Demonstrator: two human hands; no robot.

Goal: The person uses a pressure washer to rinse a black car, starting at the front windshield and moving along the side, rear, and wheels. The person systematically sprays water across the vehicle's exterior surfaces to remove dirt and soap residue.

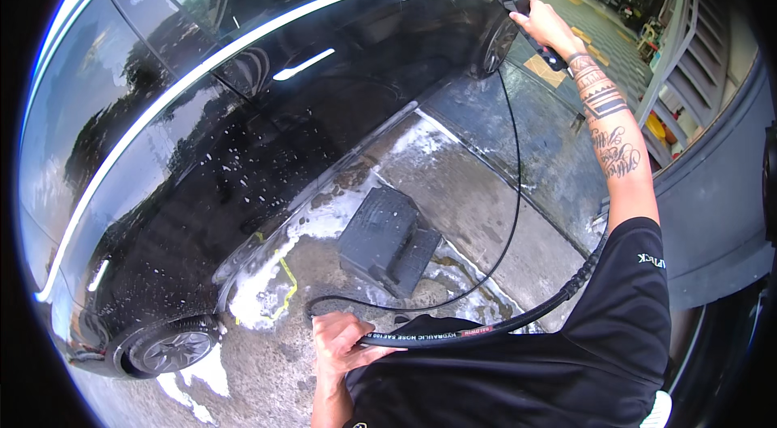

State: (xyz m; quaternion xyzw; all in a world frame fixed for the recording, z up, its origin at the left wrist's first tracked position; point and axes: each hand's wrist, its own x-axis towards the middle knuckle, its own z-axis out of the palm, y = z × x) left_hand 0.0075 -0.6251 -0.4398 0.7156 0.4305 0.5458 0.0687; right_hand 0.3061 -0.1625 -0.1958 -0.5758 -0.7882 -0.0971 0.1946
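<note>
My right hand [546,24] grips a black pressure washer spray gun [513,0] at the upper right, and a white jet leaves its yellow-tipped nozzle toward the front side window and mirror of a black car [364,64]. Low in the picture, my left hand [340,343] is closed around a thick black hydraulic hose [425,340] that crosses my body and curves up on the right. A thinner black hose [518,185] loops over the floor from near the front wheel to beside my left hand. Water drops cover the car's rear door and lower side.
A dark plastic step stool [379,234] stands on the wet concrete floor [473,209] between me and the car. White foam [261,300] lies along the car's side. The rear wheel [176,352] is at lower left. Grey metal stairs [686,58] and a low wall [722,203] border the right.
</note>
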